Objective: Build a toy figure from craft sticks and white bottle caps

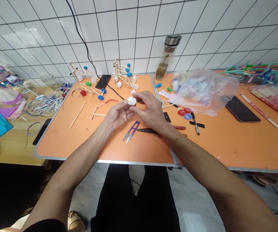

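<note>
Above the orange table, my left hand (119, 113) pinches a small white rounded cylinder (131, 101) between thumb and fingers. Close against it on the right is my right hand (149, 108), its fingers curled around something dark and mostly hidden. Purple thread snips (131, 131) lie just below my hands with their blades towards me. A dark pointed tool with reddish handles (147, 130) lies partly under my right wrist. A short stick piece (99, 115) rests left of my left hand. Behind stand two stick frames (88, 84) (125, 75) with coloured and white round pieces.
A clear plastic bag (201, 90), a tilted glass tea bottle (166, 58) and a black phone (242, 109) are on the right. Red and blue caps (187, 116) lie near a pen (195, 124). Tangled white cords (48, 102) cover part of the wooden table (20, 148) at left.
</note>
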